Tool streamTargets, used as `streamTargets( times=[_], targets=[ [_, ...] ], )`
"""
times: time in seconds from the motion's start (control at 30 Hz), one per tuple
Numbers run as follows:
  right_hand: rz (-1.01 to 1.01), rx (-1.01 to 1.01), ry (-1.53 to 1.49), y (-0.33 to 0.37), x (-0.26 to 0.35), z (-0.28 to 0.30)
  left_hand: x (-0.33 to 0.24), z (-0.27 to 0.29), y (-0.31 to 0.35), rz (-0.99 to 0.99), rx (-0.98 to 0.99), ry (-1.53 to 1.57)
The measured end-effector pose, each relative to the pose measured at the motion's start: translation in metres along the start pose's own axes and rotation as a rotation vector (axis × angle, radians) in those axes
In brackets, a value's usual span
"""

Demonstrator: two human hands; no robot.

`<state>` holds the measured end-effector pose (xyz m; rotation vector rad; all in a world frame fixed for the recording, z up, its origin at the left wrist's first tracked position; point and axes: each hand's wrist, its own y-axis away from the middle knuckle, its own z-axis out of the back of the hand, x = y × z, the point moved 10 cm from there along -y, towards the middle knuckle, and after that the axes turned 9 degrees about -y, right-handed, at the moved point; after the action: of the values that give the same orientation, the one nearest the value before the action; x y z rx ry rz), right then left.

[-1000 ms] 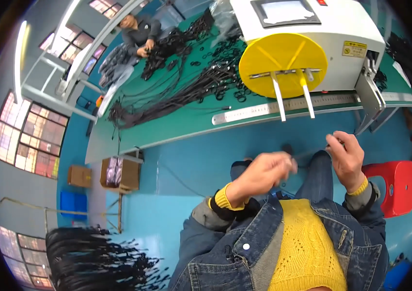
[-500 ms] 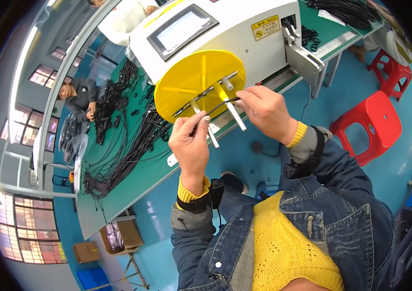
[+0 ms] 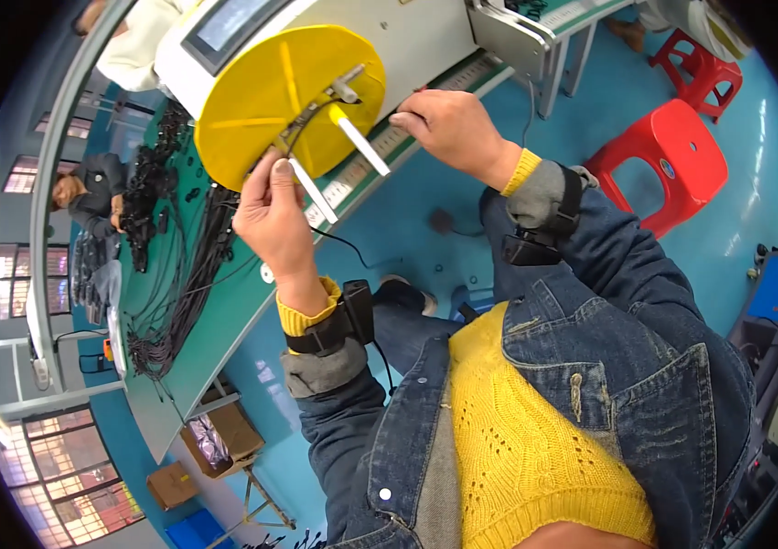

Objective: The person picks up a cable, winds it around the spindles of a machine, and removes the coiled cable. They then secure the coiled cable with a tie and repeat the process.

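Note:
A round yellow disc [image 3: 252, 101] with two pale posts stands on the front of a white machine [image 3: 425, 37]. My left hand [image 3: 274, 215] pinches a thin black cable [image 3: 302, 130] beside the left post [image 3: 314, 190]. From those fingertips the cable curves up across the disc toward the metal clamp at its upper right. My right hand [image 3: 457, 133] is off to the right of the right post [image 3: 363, 145]. Its fingers are curled together, and no cable shows in them.
Bundles of black cables [image 3: 178, 297] lie on the green table [image 3: 155, 398] at left, where another person [image 3: 96, 197] handles more. Red stools [image 3: 672, 165] stand at right. Cardboard boxes [image 3: 233, 425] are below the table's near end.
My right hand has come away from the cable, which was stretched between both hands and now bends against the disc. My left hand keeps its pinch. The whole view has shifted.

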<state>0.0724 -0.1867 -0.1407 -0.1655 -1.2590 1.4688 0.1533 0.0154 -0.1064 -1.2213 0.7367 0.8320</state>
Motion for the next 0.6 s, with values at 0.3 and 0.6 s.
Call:
streamTargets(
  times=[0.3,0.6],
  targets=[
    [-0.229,0.283,-0.051,0.107,-0.029,0.031,0.017,0.000,0.009,0.033,0.036,0.071],
    [-0.416,0.396,-0.130,0.146,-0.035,0.029,0.016,0.009,0.009,0.032,0.023,0.024]
  ],
)
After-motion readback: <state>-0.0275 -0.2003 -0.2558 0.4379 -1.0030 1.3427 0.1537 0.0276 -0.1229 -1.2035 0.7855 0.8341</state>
